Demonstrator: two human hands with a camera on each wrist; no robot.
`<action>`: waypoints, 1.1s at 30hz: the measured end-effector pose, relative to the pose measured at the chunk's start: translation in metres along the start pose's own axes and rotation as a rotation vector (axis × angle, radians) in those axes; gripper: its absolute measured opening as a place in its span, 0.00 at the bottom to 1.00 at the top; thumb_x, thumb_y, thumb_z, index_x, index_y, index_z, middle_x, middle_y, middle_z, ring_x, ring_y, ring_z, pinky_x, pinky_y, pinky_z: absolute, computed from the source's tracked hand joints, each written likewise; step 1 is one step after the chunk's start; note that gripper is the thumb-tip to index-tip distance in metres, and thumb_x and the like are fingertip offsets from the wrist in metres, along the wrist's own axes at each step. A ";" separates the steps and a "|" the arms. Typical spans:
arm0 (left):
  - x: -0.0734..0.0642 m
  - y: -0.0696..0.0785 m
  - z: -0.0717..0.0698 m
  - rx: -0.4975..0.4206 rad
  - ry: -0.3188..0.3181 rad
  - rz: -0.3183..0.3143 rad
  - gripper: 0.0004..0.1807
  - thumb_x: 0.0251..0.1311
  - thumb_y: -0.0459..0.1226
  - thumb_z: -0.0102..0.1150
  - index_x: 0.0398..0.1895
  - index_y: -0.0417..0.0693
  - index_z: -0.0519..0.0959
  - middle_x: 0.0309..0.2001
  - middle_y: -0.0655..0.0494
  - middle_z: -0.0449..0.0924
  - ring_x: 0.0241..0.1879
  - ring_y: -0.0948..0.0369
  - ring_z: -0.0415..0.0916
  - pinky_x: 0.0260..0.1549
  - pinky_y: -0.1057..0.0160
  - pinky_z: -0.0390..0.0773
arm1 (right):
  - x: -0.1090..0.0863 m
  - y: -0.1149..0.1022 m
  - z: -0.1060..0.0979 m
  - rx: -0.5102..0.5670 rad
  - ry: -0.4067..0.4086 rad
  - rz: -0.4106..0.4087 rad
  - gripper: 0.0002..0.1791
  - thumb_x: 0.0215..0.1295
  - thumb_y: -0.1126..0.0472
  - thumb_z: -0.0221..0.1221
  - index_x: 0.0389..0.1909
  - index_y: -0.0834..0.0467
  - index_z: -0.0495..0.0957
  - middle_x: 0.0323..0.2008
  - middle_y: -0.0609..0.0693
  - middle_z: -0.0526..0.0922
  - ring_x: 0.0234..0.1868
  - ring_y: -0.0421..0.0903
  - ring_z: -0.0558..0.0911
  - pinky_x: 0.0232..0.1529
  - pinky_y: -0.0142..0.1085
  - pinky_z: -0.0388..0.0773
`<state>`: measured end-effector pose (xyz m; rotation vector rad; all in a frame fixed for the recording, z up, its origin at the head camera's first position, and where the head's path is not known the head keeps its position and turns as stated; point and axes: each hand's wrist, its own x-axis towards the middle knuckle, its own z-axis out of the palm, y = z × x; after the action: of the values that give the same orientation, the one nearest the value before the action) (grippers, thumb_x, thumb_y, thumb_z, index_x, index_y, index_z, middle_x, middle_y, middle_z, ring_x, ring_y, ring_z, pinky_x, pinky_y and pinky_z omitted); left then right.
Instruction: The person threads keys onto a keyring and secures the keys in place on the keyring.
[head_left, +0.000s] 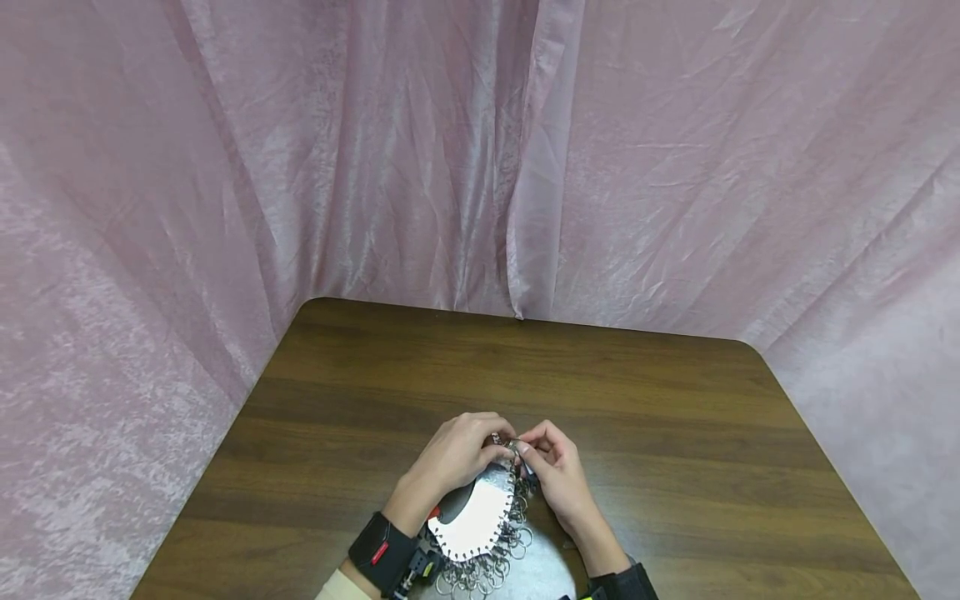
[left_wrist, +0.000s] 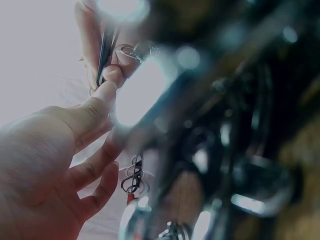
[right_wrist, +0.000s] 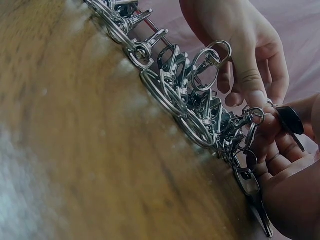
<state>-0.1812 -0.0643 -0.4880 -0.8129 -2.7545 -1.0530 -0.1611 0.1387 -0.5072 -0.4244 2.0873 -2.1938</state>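
Note:
A shiny curved metal plate (head_left: 476, 521) with a notched edge lies near the table's front, hung with many swivel clasps and key rings (head_left: 483, 571). My left hand (head_left: 467, 450) arches over its far end; the thumb and forefinger pinch a small key ring (right_wrist: 257, 114) there. Right beside those fingertips, my right hand (head_left: 561, 479) pinches a thin, dark, tapered piece (left_wrist: 106, 52), which shows as a dark flat blade (right_wrist: 291, 121) in the right wrist view. A clasp with a dark pointed end (right_wrist: 252, 192) hangs below the right fingers. Blur hides much of the plate in the left wrist view.
The brown wooden table (head_left: 637, 400) has rounded far corners. Pink velvety curtains (head_left: 420, 150) hang behind it and along both sides. A red bit (head_left: 435, 512) shows at the plate's left, near the left wrist strap (head_left: 382, 550).

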 end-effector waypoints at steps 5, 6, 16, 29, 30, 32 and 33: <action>0.000 -0.001 0.000 -0.007 0.001 0.000 0.10 0.65 0.47 0.72 0.48 0.60 0.88 0.43 0.67 0.86 0.33 0.72 0.75 0.33 0.66 0.76 | 0.000 0.001 0.000 -0.004 0.002 -0.005 0.06 0.74 0.76 0.56 0.43 0.64 0.77 0.39 0.69 0.81 0.35 0.45 0.82 0.35 0.30 0.80; 0.000 -0.001 0.000 -0.007 0.002 -0.001 0.10 0.65 0.47 0.72 0.48 0.60 0.88 0.43 0.67 0.86 0.33 0.72 0.75 0.33 0.66 0.76 | 0.000 0.001 0.000 -0.004 0.004 -0.006 0.07 0.74 0.77 0.56 0.42 0.63 0.78 0.39 0.69 0.81 0.35 0.45 0.82 0.35 0.30 0.80; 0.000 -0.001 0.000 0.001 0.009 -0.001 0.11 0.65 0.47 0.72 0.48 0.60 0.88 0.44 0.68 0.86 0.34 0.72 0.76 0.34 0.66 0.77 | 0.001 0.002 -0.001 -0.009 -0.002 -0.013 0.02 0.75 0.75 0.57 0.44 0.70 0.76 0.39 0.67 0.82 0.36 0.45 0.82 0.36 0.30 0.80; 0.000 0.000 0.001 -0.018 0.003 -0.013 0.09 0.66 0.46 0.72 0.47 0.60 0.88 0.43 0.67 0.86 0.32 0.72 0.75 0.33 0.67 0.76 | 0.000 0.003 -0.001 0.007 -0.011 -0.015 0.08 0.75 0.70 0.60 0.44 0.73 0.74 0.38 0.69 0.81 0.34 0.45 0.81 0.34 0.30 0.79; 0.000 0.000 0.000 -0.019 0.002 -0.013 0.09 0.66 0.46 0.72 0.47 0.60 0.88 0.43 0.67 0.86 0.32 0.72 0.75 0.33 0.67 0.76 | 0.000 0.003 -0.001 0.006 -0.011 -0.016 0.09 0.75 0.70 0.61 0.45 0.73 0.74 0.38 0.69 0.81 0.34 0.45 0.81 0.34 0.30 0.79; 0.001 0.000 0.000 -0.019 0.001 -0.014 0.09 0.66 0.46 0.72 0.47 0.60 0.88 0.43 0.67 0.86 0.32 0.72 0.75 0.33 0.67 0.76 | 0.000 0.003 -0.001 0.003 -0.010 -0.017 0.07 0.75 0.71 0.61 0.44 0.72 0.74 0.37 0.69 0.80 0.34 0.45 0.81 0.34 0.30 0.79; 0.001 0.000 0.000 -0.019 0.001 -0.014 0.09 0.66 0.46 0.72 0.47 0.60 0.88 0.43 0.67 0.86 0.32 0.72 0.75 0.33 0.67 0.76 | 0.000 0.002 -0.001 0.001 -0.010 -0.019 0.06 0.75 0.71 0.60 0.44 0.71 0.75 0.37 0.69 0.80 0.34 0.45 0.81 0.34 0.30 0.79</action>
<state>-0.1817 -0.0638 -0.4883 -0.7963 -2.7578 -1.0830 -0.1616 0.1396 -0.5096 -0.4562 2.0853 -2.1984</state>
